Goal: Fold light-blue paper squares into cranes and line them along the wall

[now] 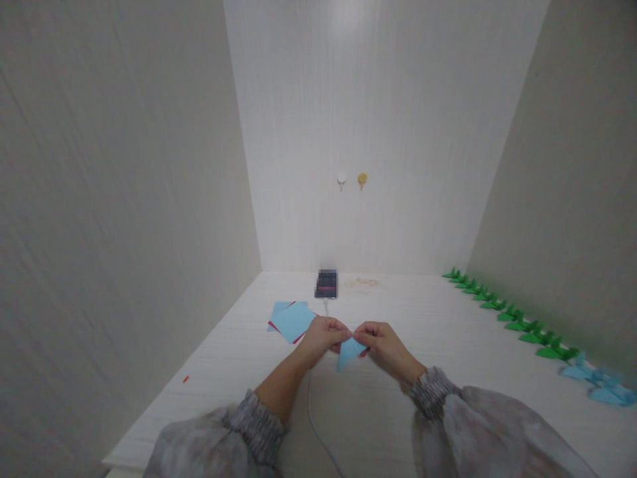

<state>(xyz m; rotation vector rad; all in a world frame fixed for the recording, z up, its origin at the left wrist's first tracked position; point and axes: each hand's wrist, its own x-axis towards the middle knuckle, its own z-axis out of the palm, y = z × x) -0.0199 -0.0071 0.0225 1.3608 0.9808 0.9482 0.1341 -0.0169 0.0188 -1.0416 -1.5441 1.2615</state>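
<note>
A small sheet of light blue paper (350, 352), folded to a triangle, hangs between my two hands above the table. My left hand (326, 337) pinches its upper left edge, thumb and fingers pressed together. On the other side my right hand (381, 340) grips the upper right edge in the same way. The fingertips of both hands nearly meet at the top of the paper. Just beyond my left hand lies a stack of blue and red square paper sheets (293, 321), fanned at differing angles.
A phone (326, 285) with a white cable (318, 431) stands near the back wall. Folded green paper figures (512, 318) line the right wall, with light blue ones (604, 385) nearer. An orange scrap (186, 379) lies at left. Two hooks (362, 179) hang on the back wall.
</note>
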